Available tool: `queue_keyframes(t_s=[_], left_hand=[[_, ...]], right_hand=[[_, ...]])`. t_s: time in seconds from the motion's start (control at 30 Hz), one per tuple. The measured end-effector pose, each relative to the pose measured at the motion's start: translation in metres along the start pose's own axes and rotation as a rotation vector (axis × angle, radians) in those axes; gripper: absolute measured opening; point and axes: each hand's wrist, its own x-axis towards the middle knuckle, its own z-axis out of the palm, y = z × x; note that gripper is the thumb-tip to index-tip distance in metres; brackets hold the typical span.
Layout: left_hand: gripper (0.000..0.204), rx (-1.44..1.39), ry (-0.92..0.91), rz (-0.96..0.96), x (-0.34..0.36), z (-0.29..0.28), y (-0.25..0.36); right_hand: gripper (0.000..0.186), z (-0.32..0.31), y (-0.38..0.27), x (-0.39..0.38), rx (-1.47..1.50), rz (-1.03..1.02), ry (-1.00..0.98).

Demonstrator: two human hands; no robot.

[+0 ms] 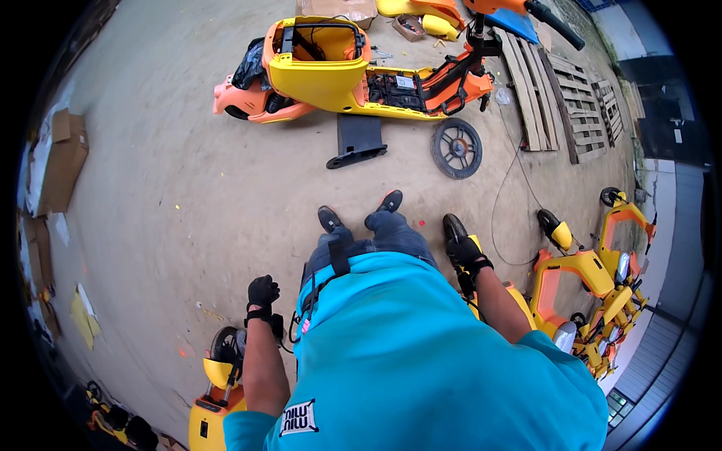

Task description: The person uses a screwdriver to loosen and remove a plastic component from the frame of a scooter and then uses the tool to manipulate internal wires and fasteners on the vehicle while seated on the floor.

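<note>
My left hand (263,292), in a black fingerless-looking glove, hangs at my left side with its fingers curled in. Nothing shows in it. My right hand (464,251), also gloved in black, is over the front end of a yellow scooter beside me, just behind its dark front wheel (453,227). Its fingers blend into the dark parts, so I cannot tell whether it grips or touches the scooter. Ahead of my feet stands a partly stripped yellow and orange scooter (316,79), its seat area and footboard uncovered. A loose spoked wheel (456,148) lies near it.
A black support plate (359,139) sits under the stripped scooter. Wooden pallets (526,90) lie at the far right. More yellow scooters (579,278) line the right side; another scooter (208,421) is at my lower left. Cardboard boxes (64,161) stand left. A thin cable (494,203) curves across the floor.
</note>
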Motion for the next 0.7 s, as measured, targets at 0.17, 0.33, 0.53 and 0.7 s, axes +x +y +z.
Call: queue_keyframes(t_s=[0.17, 0.33, 0.53, 0.7], left_hand=[[0.036, -0.199, -0.015, -0.091, -0.001, -0.003, 0.004], [0.036, -0.118, -0.003, -0.005, 0.005, -0.006, 0.005], [0.033, -1.015, -0.073, -0.487, 0.007, -0.008, 0.019], [0.011, -0.234, -0.008, 0.006, 0.009, -0.023, 0.025]], right_hand=[[0.014, 0.003, -0.004, -0.015, 0.009, 0.163, -0.049], [0.013, 0.004, 0.012, -0.008, -0.028, 0.140, -0.040], [0.013, 0.001, -0.009, -0.019, 0.016, 0.155, -0.058], [0.018, 0.005, 0.004, -0.015, 0.108, 0.154, -0.045]])
